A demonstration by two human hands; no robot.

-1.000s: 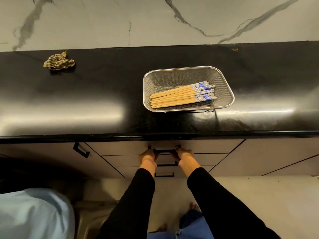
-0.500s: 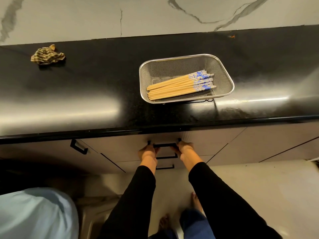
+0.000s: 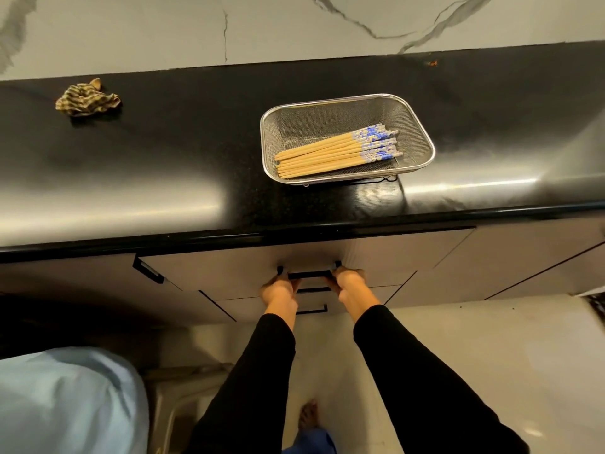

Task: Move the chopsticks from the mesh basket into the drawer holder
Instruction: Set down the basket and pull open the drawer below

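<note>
- Head view is showing both my hands down at the top drawer [image 3: 376, 257] front, just under the near edge of the desk [image 3: 163, 158].
- I am curling my left hand [image 3: 278, 291] around the left end of the black drawer handle [image 3: 309, 274], and my right hand [image 3: 348, 285] around its right end; both are holding the handle, nothing else.
- I am judging that the drawer is closed or barely started, since no inside of it is showing, so I cannot tell where the holder sits in it.
- I am seeing the chopsticks [image 3: 337, 150] lying up on the desk in the mesh basket [image 3: 422, 139], farther away than my hands and a little to the right of them.
- Their long axis is running left to right with a slight tilt, plain wooden tips pointing left, blue-patterned ends pointing right and a bit farther away.
- I am reckoning my right hand is the nearer one to the basket, so it looks the likelier to reach up once the drawer is out.
- I am noting that the basket is holding only the bundle of chopsticks, lying flat and side by side toward its near wall.
- I am also seeing a crumpled striped cloth [image 3: 86, 99] far to the left on the desk, well apart from the basket.
</note>
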